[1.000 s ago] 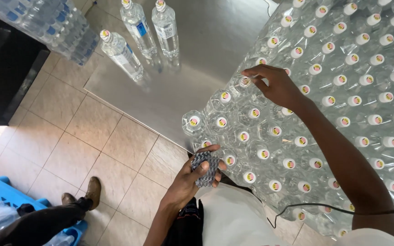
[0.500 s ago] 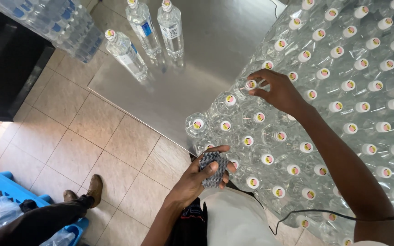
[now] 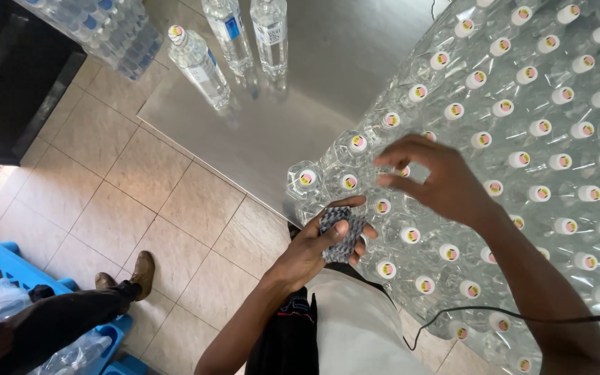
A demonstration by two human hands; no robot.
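We see the left hand [image 3: 314,246] held low at the near edge of the steel counter [image 3: 258,132], its grip closed around a small wad of patterned black-and-white labels [image 3: 342,232]; the thumb lies across the top of the wad and the fingers curl under it, so the wad is pinched firmly and sits just beside the nearest bottle caps. The right hand [image 3: 439,182] hovers above the packed clear bottles [image 3: 543,153], its grip half open: the fingers are spread and slightly bent, the thumb apart from them, and we find nothing held in it. Whether the fingertips touch a cap below we cannot tell. The bottles stand upright and tightly together, filling the right part of the counter, each with a white cap bearing a coloured mark. Further back on the counter three taller bottles [image 3: 234,42] with blue labels stand apart from the mass. A wrapped pack of bottles [image 3: 98,28] sits at the far left. On the tiled floor [image 3: 105,187] below we make out another person's leg and brown shoe [image 3: 140,271] next to a blue crate [image 3: 8,264]. A black cable [image 3: 494,316] crosses the right forearm.
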